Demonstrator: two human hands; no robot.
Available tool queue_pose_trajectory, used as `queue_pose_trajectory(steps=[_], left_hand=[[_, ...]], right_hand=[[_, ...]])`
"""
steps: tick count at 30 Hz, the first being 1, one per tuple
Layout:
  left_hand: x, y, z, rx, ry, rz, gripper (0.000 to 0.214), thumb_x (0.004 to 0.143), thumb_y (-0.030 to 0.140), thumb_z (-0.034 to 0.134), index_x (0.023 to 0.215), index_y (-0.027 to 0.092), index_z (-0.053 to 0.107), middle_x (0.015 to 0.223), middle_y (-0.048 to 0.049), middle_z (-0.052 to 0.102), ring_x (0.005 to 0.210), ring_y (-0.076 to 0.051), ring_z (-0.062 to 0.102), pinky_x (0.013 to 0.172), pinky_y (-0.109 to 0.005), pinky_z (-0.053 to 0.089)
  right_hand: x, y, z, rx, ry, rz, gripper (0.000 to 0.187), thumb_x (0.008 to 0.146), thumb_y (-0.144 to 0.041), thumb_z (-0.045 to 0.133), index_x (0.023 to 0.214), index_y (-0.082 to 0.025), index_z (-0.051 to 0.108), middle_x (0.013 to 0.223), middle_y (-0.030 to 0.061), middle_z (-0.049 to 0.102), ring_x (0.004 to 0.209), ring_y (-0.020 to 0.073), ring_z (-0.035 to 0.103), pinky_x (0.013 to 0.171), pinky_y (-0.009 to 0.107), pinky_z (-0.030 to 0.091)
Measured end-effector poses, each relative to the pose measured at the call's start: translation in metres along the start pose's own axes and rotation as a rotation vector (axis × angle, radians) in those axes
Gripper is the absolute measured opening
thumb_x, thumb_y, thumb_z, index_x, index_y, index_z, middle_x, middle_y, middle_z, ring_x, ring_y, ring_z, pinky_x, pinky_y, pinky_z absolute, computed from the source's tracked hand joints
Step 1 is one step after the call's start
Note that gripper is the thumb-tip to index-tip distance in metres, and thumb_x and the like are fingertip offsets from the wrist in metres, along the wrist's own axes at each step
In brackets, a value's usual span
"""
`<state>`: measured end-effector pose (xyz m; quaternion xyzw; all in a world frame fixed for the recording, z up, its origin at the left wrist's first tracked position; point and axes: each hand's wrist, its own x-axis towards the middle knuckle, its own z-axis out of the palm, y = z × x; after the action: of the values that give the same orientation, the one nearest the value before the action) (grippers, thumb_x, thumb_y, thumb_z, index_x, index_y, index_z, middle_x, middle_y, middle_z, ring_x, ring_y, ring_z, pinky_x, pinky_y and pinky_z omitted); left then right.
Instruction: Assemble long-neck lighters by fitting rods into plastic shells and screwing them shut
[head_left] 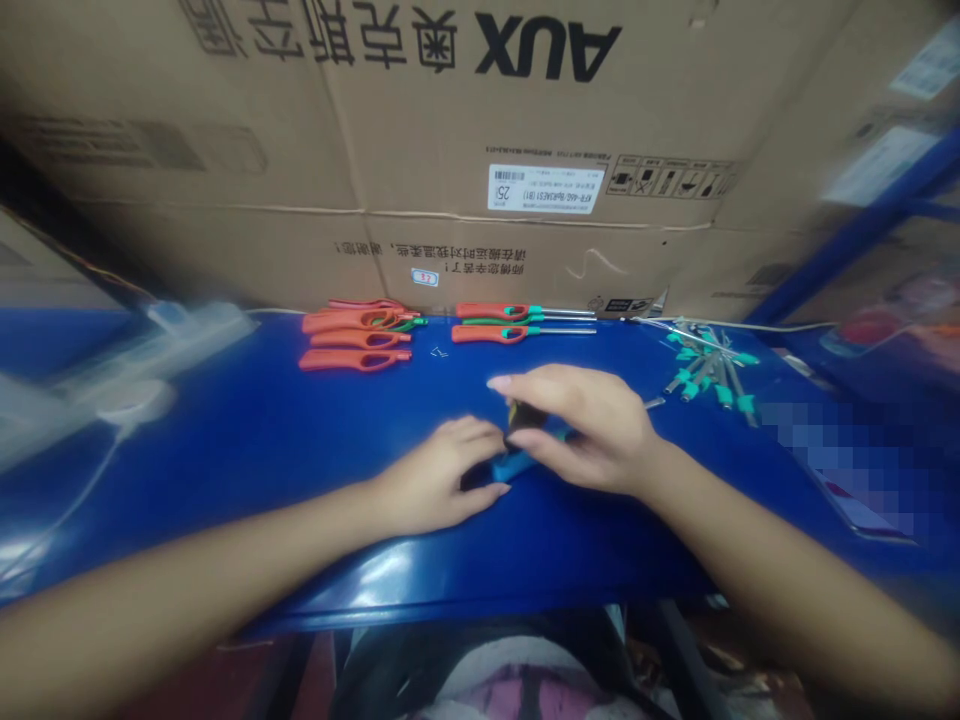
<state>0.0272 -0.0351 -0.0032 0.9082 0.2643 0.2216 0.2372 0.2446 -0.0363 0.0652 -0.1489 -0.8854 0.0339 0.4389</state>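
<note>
Both my hands meet over the middle of the blue table [247, 440]. My left hand [439, 478] is curled, with its fingers closed on the near end of a blue plastic handle [516, 464]. From above, my right hand [581, 425] pinches the same piece, where a small dark and yellow part [520, 412] shows under its fingers. A thin metal rod [654, 403] sticks out to the right of my right hand.
Several orange handle shells [356, 338] and assembled orange lighters with metal rods [517, 323] lie at the back. A pile of rods with green ends [709, 370] sits at the right. A large cardboard box [450, 150] stands behind the table. White blurred items [142, 370] lie at the left.
</note>
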Motion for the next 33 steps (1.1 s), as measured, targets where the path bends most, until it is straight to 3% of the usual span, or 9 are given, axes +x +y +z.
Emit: queue_pose_trajectory(steps=[4,10,12,16,18,23,25,29,33], left_hand=[[0.0,-0.001,0.0,-0.007,0.005,0.016,0.04,0.093,0.03,0.066,0.131,0.021,0.06,0.13,-0.0109,0.063,0.126,-0.029,0.055,0.111,-0.048,0.042],[-0.001,-0.001,0.001,0.025,0.024,0.009,0.029,0.093,0.031,0.066,0.118,0.019,0.065,0.115,-0.0095,0.067,0.11,-0.027,0.061,0.101,-0.045,0.048],[0.0,-0.001,0.001,0.017,0.015,0.008,0.03,0.093,0.031,0.066,0.121,0.02,0.065,0.118,-0.0094,0.066,0.112,-0.027,0.06,0.102,-0.045,0.047],[0.0,-0.002,0.0,0.002,-0.017,0.009,0.04,0.094,0.032,0.065,0.133,0.022,0.059,0.128,-0.0099,0.064,0.122,-0.028,0.057,0.108,-0.046,0.043],[0.0,-0.003,0.0,0.005,-0.017,0.015,0.043,0.094,0.032,0.064,0.135,0.022,0.057,0.13,-0.0101,0.063,0.124,-0.027,0.056,0.11,-0.046,0.042],[-0.001,-0.003,0.002,0.003,0.011,0.006,0.034,0.093,0.032,0.066,0.125,0.02,0.063,0.122,-0.0096,0.066,0.115,-0.026,0.059,0.104,-0.044,0.046],[-0.001,-0.003,0.002,0.003,0.008,0.002,0.033,0.093,0.032,0.065,0.124,0.02,0.063,0.124,-0.01,0.065,0.117,-0.027,0.058,0.107,-0.045,0.045],[0.001,-0.001,-0.001,0.003,-0.033,-0.004,0.042,0.094,0.032,0.064,0.135,0.021,0.058,0.129,-0.0104,0.064,0.125,-0.028,0.055,0.113,-0.048,0.04],[0.001,-0.001,0.0,-0.001,-0.017,0.005,0.04,0.094,0.031,0.064,0.132,0.022,0.06,0.128,-0.0102,0.064,0.123,-0.028,0.057,0.111,-0.047,0.041]], right_hand=[[0.002,-0.004,-0.001,0.206,-0.061,0.127,0.041,0.098,-0.01,0.043,0.138,-0.012,0.054,0.119,0.0134,0.068,0.107,0.0186,0.066,0.095,0.036,0.054],[0.002,0.0,0.003,0.037,0.086,0.074,0.026,0.089,-0.023,0.072,0.114,-0.017,0.068,0.085,0.0044,0.066,0.077,0.0155,0.06,0.073,0.029,0.055],[0.002,0.0,0.002,0.01,0.081,0.064,0.027,0.092,-0.021,0.067,0.119,-0.015,0.067,0.093,0.0079,0.068,0.087,0.0181,0.063,0.079,0.032,0.056],[0.002,-0.002,0.001,0.231,-0.016,0.182,0.043,0.099,-0.011,0.046,0.141,-0.014,0.053,0.117,0.0131,0.067,0.107,0.0195,0.064,0.095,0.038,0.054],[0.002,0.0,0.001,0.28,-0.014,0.202,0.042,0.098,-0.012,0.049,0.139,-0.017,0.055,0.11,0.0099,0.069,0.099,0.0177,0.066,0.09,0.036,0.056],[-0.001,0.005,0.003,0.052,0.092,0.068,0.031,0.09,-0.024,0.071,0.12,-0.019,0.067,0.085,0.0042,0.067,0.079,0.0173,0.062,0.076,0.033,0.056],[-0.001,0.003,0.003,0.073,0.088,0.062,0.029,0.096,-0.025,0.062,0.124,-0.018,0.065,0.093,0.0074,0.069,0.087,0.0191,0.064,0.079,0.034,0.057],[0.003,-0.005,0.003,0.289,0.073,0.237,0.037,0.103,-0.015,0.04,0.133,-0.018,0.061,0.117,0.0116,0.068,0.1,0.0184,0.067,0.092,0.039,0.056],[0.005,-0.004,0.003,0.252,0.107,0.189,0.028,0.097,-0.013,0.055,0.121,-0.018,0.069,0.1,0.0077,0.072,0.095,0.0174,0.068,0.087,0.034,0.057]])
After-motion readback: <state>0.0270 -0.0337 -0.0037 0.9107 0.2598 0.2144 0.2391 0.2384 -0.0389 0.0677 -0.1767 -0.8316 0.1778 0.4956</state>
